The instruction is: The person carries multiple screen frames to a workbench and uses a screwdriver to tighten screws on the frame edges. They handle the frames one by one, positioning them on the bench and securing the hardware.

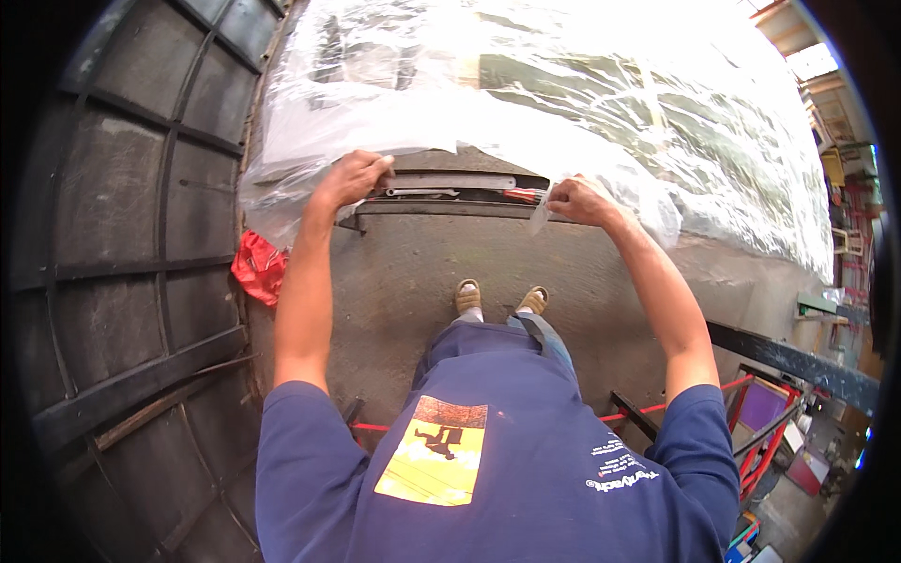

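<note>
A large sheet of clear plastic wrap [563, 84] covers a big object in front of me. My left hand [355, 176] grips the lower edge of the plastic at its left. My right hand [580, 200] pinches the same edge farther right, lifting it. Under the raised edge a grey metal bar [450, 181] and a dark frame rail [441, 209] show, with a bit of red behind them. Both my arms reach forward from a blue shirt, and my feet stand on the concrete floor [413, 272] just below the rail.
A dark panelled metal gate [141, 235] fills the left side. A crumpled red bag [258, 267] lies at its foot. A black steel beam [788, 357] and red metal frames [765, 422] stand at the lower right, with shelves and clutter beyond.
</note>
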A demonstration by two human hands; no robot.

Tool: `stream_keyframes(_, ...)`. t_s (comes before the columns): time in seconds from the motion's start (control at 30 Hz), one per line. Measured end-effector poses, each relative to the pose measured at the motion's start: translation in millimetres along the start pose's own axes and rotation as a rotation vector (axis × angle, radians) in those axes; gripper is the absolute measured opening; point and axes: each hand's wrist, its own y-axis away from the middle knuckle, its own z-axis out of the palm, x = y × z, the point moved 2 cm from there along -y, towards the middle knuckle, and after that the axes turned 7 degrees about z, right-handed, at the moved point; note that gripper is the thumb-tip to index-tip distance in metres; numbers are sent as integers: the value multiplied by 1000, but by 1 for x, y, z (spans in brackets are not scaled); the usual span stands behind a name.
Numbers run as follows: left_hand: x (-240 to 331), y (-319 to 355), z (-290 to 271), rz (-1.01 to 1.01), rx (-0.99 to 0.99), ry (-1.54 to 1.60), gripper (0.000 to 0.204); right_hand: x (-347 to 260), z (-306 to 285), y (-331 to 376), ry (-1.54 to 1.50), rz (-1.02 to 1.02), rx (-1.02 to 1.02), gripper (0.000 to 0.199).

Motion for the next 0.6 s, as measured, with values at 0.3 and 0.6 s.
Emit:
stream_keyframes(0.3,-15,8,34,-26,102,-577,28,-50,25,-27,-30,-14,148,30)
stream_keyframes(0.6,-43,-8,50,-422,54,-644,54,-46,23,-44,162,94,45,26)
